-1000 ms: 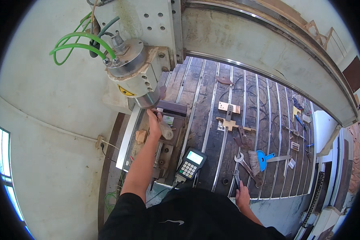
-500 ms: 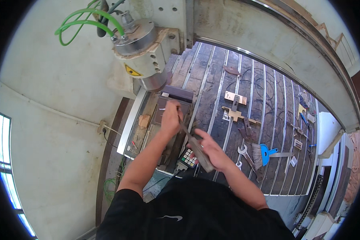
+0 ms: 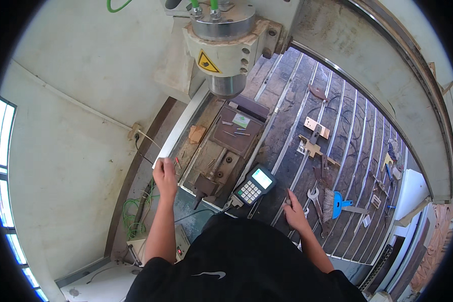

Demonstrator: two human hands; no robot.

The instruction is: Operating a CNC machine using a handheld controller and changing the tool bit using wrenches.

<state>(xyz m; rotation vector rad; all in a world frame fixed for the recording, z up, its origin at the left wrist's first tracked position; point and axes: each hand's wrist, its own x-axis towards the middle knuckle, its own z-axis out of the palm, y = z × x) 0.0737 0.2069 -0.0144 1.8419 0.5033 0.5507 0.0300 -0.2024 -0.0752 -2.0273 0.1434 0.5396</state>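
Note:
My left hand (image 3: 165, 177) is closed, its fingers curled beside the white rail at the bed's left edge; what it holds, if anything, is hidden. To the right, my right hand (image 3: 296, 214) is curled round something dark and narrow, of which only a bit shows. Between my hands lies a handheld controller (image 3: 254, 184) with a lit screen and keypad. Beyond it is a dark metal vise (image 3: 244, 137) with a bare screw. Several thin cutter bits (image 3: 230, 134) and a green and white card (image 3: 240, 120) rest on top of it.
A machine spindle (image 3: 226, 75) hangs above the vise. An open-ended wrench (image 3: 315, 201) and a blue-handled brush (image 3: 336, 205) lie to my right. Brass-coloured plates (image 3: 314, 146) are clamped on the slotted bed. Green cable (image 3: 131, 216) lies coiled at lower left.
Both hands were together on a long greyish tool; now they are apart, left hand further left, right hand further right. The long tool no longer shows. The controller is uncovered and the view has shifted.

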